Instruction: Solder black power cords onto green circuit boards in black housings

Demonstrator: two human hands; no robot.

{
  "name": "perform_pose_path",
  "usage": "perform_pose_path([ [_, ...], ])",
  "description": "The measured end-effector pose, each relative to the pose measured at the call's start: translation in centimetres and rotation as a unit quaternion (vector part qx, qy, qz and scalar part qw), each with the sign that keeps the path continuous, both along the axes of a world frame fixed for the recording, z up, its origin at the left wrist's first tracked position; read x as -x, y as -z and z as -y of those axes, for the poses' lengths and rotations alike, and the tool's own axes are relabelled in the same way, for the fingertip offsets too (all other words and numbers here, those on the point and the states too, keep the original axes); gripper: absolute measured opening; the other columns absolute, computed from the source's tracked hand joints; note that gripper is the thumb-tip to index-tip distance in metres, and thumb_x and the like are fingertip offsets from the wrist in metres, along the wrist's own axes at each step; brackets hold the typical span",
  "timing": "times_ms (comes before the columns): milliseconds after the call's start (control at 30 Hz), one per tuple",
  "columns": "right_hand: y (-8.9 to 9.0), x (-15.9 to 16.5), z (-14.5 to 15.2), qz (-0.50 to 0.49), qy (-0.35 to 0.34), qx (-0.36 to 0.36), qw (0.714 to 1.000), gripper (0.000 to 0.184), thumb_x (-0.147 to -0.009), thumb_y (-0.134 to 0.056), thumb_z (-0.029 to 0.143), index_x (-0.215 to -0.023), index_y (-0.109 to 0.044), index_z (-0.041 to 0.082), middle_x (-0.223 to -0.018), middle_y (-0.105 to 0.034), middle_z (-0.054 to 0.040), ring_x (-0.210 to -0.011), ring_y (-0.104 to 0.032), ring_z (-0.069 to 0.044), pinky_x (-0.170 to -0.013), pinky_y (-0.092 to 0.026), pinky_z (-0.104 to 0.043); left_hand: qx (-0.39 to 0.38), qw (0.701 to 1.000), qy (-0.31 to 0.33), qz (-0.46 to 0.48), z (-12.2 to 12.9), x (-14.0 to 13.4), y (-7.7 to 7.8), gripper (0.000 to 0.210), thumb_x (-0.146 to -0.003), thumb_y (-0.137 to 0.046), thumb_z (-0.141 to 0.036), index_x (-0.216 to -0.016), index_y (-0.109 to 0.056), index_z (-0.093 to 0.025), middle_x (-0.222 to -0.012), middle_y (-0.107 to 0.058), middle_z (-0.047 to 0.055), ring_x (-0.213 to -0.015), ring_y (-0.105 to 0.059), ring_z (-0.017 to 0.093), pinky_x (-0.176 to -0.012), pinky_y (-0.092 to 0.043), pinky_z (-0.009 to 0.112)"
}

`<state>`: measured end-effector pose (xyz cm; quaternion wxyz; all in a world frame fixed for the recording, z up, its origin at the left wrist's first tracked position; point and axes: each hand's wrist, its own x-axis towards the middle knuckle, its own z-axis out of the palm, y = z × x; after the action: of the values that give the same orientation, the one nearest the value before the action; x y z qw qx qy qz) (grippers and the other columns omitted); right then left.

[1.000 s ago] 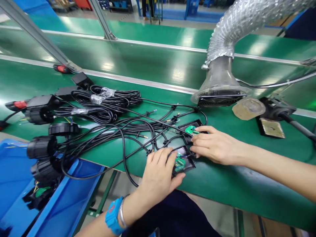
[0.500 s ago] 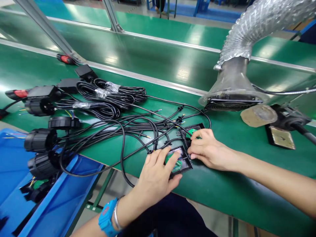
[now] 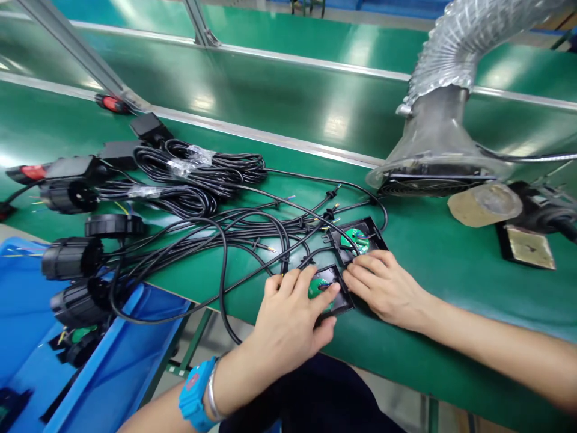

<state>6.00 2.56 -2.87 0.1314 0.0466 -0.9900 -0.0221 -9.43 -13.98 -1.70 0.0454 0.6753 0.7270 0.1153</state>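
Observation:
My left hand [image 3: 288, 316] lies over the nearer black plastic housing [image 3: 343, 300], thumb at its near side and fingers across the top. Inside that housing is a round green circuit board [image 3: 317, 287], partly covered by my fingers. My right hand [image 3: 383, 285] has its bent fingers closed along the near edge of a second, farther housing [image 3: 375, 231]. This one also contains a round green board [image 3: 354, 239], with thin wires on it. Whether my right fingertips pinch anything is hidden. Black cables [image 3: 252, 225] run up to the two housings from the left.
Coiled black cables [image 3: 202, 171] lie at the back left, near several round black caps [image 3: 72, 257]. A blue bin [image 3: 112, 355] stands at the table's left edge. At right are a fume extraction hood [image 3: 435, 144], a yellowish round block [image 3: 484, 204] and a sponge tray [image 3: 529, 246].
My right hand has shifted from over the farther board to that housing's near edge, uncovering the board. My left hand stays on the nearer housing, its index finger slightly moved. The view has shifted slightly.

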Motion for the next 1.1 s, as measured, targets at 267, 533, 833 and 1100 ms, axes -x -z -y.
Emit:
perform_pose_path([
  [267, 0.7, -0.9, 0.0, -0.080, 0.039, 0.025, 0.996, 0.027, -0.092, -0.042, 0.013, -0.112, -0.061, 0.010, -0.096, -0.063, -0.0104, -0.096, -0.049, -0.023, -0.080, -0.038, -0.038, -0.084, 0.989, 0.074, -0.096, 0.2, -2.9, 0.6, 0.043, -0.088, -0.039, -0.010, -0.128, -0.054, -0.009, -0.127, -0.061, 0.011, -0.110, -0.057, 0.021, -0.089, -0.045, 0.033],
  [533, 1.0, -0.4, 0.3, -0.088, -0.016, 0.056, 0.994, 0.028, -0.094, -0.038, 0.011, -0.085, -0.065, 0.011, -0.088, -0.064, -0.0087, -0.087, -0.050, -0.019, -0.073, -0.038, -0.034, -0.033, 0.970, 0.095, -0.219, 0.2, -4.8, 0.8, 0.047, -0.085, -0.029, -0.001, -0.126, -0.052, 0.004, -0.126, -0.060, 0.019, -0.116, -0.058, 0.026, -0.091, -0.051, 0.032],
  [833, -0.9, -0.1, 0.0, -0.019, 0.005, 0.056, 0.998, 0.030, -0.094, -0.037, 0.012, -0.088, -0.067, 0.014, -0.074, -0.059, -0.0070, -0.079, -0.045, -0.018, -0.069, -0.031, -0.033, -0.083, 0.992, 0.056, 0.080, 2.0, -1.0, 0.1, 0.065, -0.086, -0.048, -0.016, -0.143, -0.023, 0.001, -0.137, -0.051, 0.017, -0.124, -0.047, 0.022, -0.103, -0.040, 0.034],
  [1100, -2.9, 3.1, 2.1, 0.084, 0.072, 0.212, 0.971, 0.014, -0.087, -0.059, 0.029, -0.084, -0.068, 0.019, -0.082, -0.058, -0.0057, -0.085, -0.042, -0.019, -0.078, -0.033, -0.032, -0.136, 0.980, -0.055, 0.135, 5.3, 0.3, 0.9, 0.038, -0.080, -0.067, -0.031, -0.114, -0.057, -0.019, -0.108, -0.062, 0.009, -0.102, -0.055, 0.025, -0.087, -0.041, 0.040],
])
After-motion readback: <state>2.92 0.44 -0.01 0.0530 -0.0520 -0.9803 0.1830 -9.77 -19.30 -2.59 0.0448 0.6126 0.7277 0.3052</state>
